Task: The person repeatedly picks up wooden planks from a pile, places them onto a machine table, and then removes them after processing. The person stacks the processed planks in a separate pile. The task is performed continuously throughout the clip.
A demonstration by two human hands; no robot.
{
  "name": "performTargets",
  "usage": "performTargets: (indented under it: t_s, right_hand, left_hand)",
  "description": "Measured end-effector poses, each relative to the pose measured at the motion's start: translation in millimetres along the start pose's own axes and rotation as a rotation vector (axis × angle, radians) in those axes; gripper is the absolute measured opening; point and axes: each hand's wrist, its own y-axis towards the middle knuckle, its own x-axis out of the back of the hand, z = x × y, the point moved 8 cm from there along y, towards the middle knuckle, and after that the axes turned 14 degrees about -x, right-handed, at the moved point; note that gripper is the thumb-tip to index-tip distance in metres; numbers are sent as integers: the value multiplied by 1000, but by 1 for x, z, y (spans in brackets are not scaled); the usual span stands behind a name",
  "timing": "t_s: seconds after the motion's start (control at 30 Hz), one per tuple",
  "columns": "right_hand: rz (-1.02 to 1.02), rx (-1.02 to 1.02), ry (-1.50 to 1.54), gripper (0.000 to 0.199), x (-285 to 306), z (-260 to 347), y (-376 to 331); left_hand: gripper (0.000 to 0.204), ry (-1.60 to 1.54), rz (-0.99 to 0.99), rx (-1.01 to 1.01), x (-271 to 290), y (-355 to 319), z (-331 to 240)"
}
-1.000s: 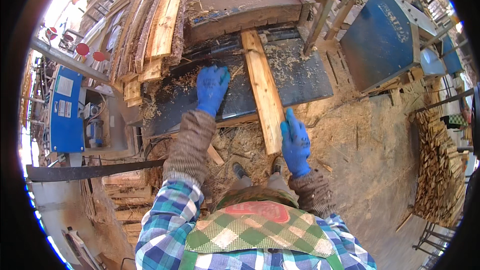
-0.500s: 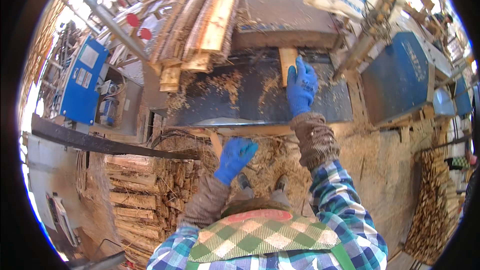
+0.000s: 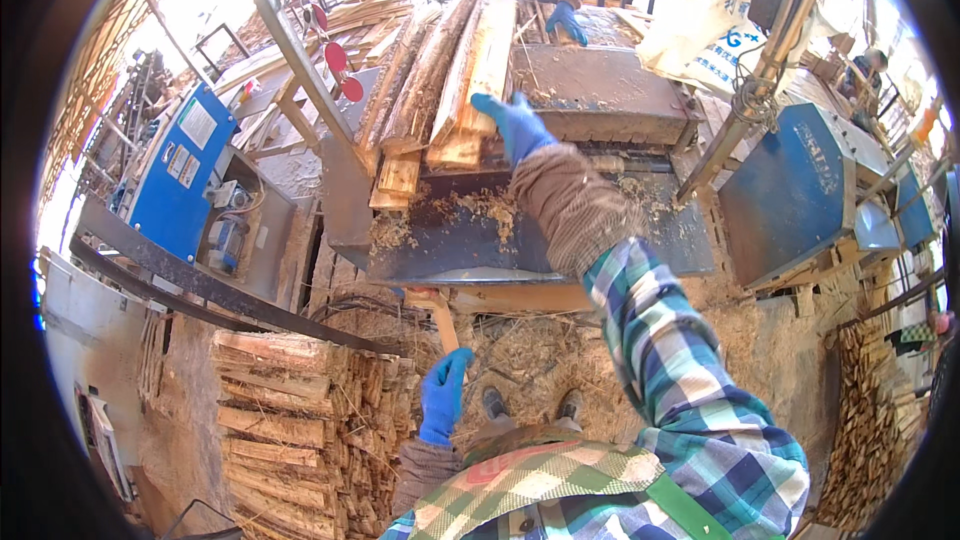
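My right hand [image 3: 516, 128], in a blue glove, reaches across the metal machine table to the near end of a pale sawn board [image 3: 494, 55]. Its fingertips meet the board's edge, with thumb and fingers spread rather than wrapped round it. That board lies on top of a stack of bark-edged boards [image 3: 412, 90] at the table's left side. Low in front of me hangs my left hand [image 3: 442, 398], also gloved in blue, its fingers loosely bent and nothing visible in them. It is just below a slanting wooden strut [image 3: 444, 322] under the table.
Sawdust covers parts of the dark table [image 3: 460, 260]; a brown metal housing [image 3: 610, 90] stands behind it. Beyond, a co-worker's gloved hand [image 3: 567, 24] rests near more boards. A blue cabinet [image 3: 180, 175] stands left, another blue machine [image 3: 785, 180] right. Stacked wood [image 3: 275, 425] lies lower left.
My right hand has left the short board in the table's middle, no longer seen, and moved left to the stack. My left hand has turned its fingers upward. The co-worker's hand has come into view.
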Motion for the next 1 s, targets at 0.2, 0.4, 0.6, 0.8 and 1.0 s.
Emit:
performTargets:
  t_s: [0.2, 0.4, 0.6, 0.8, 1.0]
  right_hand:
    - [-220, -13, -977, 93, 54, 90, -62]
    - [-476, -10, -1295, 104, 96, -14, -202]
    - [-646, 388, -1320, 88, 80, -118, -320]
    - [-422, 47, -478, 76, 139, -228, -360]
    - [-445, 109, -926, 82, 116, -201, -353]
  left_hand:
    - [59, -420, 238, 13, -53, 54, -44]
    - [90, -746, 520, 57, -180, 121, -110]
    - [89, -1159, 597, 168, -254, 112, -94]
    - [75, -975, 538, 315, -201, 19, 2]
    - [66, -833, 390, 75, -203, -4, 20]
